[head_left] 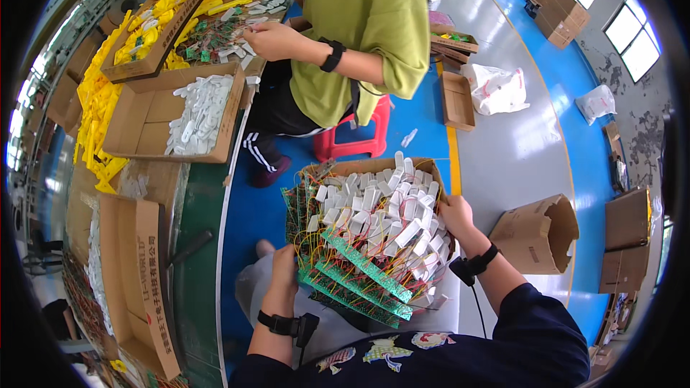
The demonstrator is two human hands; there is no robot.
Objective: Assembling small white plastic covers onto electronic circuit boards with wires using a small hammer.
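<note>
I hold a cardboard box [374,167] over my lap, filled with green circuit boards [359,273], small white plastic blocks [381,208] and thin red and yellow wires. My left hand [284,276] grips the box's near left edge beside the green boards. My right hand [458,215] clasps its right side. Both wrists carry black bands. The bottom of the box is hidden by its contents.
A person in a green top [374,21] sits ahead on a red stool [356,140], hands at a box of parts. Left, a bench carries open cartons: white pieces [201,111], yellow pieces [162,11]. An empty carton [539,233] lies right on the floor.
</note>
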